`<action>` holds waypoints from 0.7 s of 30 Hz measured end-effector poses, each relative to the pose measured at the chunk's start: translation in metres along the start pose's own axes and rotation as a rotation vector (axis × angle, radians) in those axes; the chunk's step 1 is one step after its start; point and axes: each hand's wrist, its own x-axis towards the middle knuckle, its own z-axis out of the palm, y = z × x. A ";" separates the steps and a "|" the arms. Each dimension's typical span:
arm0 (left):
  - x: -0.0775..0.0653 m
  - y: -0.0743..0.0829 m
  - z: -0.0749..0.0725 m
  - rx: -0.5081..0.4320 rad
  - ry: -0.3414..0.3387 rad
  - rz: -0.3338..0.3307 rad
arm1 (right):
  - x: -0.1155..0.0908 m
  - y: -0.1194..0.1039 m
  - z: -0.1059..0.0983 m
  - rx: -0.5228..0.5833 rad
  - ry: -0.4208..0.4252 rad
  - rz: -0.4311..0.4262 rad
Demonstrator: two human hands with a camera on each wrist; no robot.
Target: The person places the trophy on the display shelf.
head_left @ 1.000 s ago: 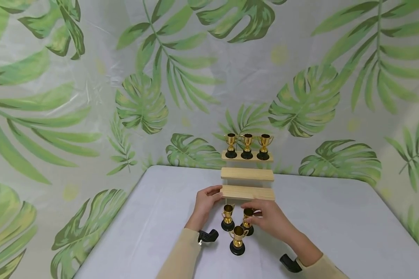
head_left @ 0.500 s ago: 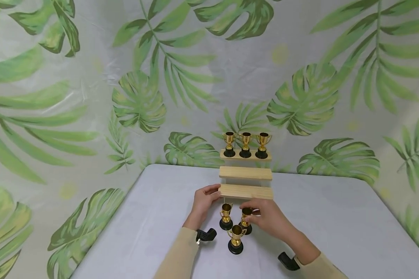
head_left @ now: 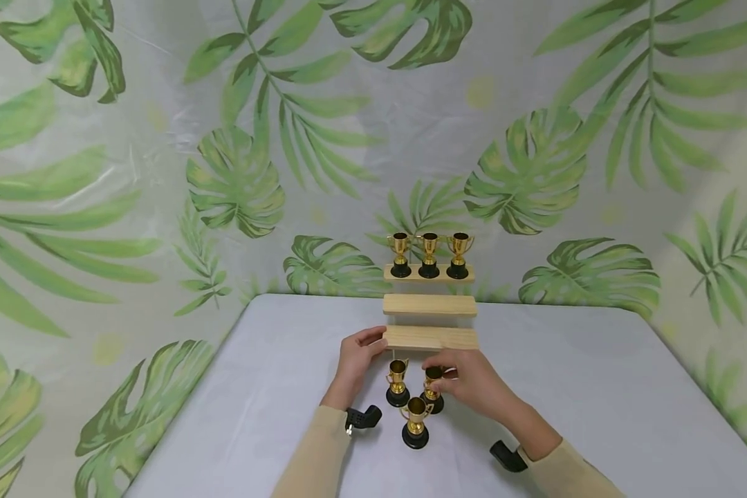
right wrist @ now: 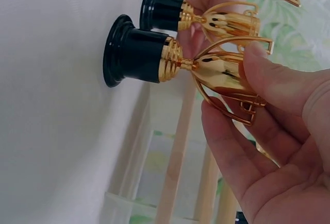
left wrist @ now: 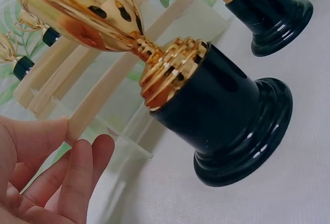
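A small gold trophy cup with a black base (right wrist: pixel 221 74) stands on the white table in front of a stepped wooden stand. My right hand (head_left: pixel 473 382) pinches its bowl and handles between thumb and fingers. At the left end of the stand's lowest wooden shelf (head_left: pixel 431 337), my left hand (head_left: pixel 356 354) grips the board, thumb above and fingers below. Two more trophies are upright close by: a left one (head_left: pixel 397 384) between the hands and a front one (head_left: pixel 416 419) nearest me. The left wrist view shows a trophy (left wrist: pixel 206 95) large, partly covering the stand.
Three trophies (head_left: pixel 429 257) stand in a row on the stand's top shelf (head_left: pixel 469 274). Below it, the middle shelf (head_left: pixel 429 304) is bare wood. Clear side panels (left wrist: pixel 129 139) support the boards. A leaf-patterned curtain (head_left: pixel 324 166) hangs behind the white table (head_left: pixel 274 401).
The head view has shifted slightly, so the scene sits a little further left in it. Both hands keep their holds, and the trophies stand in the same arrangement.
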 end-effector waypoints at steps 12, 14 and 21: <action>0.001 -0.004 0.003 -0.011 0.016 -0.009 | 0.000 0.005 -0.002 -0.035 0.001 -0.023; 0.000 -0.002 0.002 -0.009 0.017 -0.009 | 0.001 0.004 -0.001 -0.054 0.005 -0.025; 0.000 0.000 0.001 0.003 0.017 -0.018 | 0.001 0.000 -0.002 -0.093 0.023 -0.037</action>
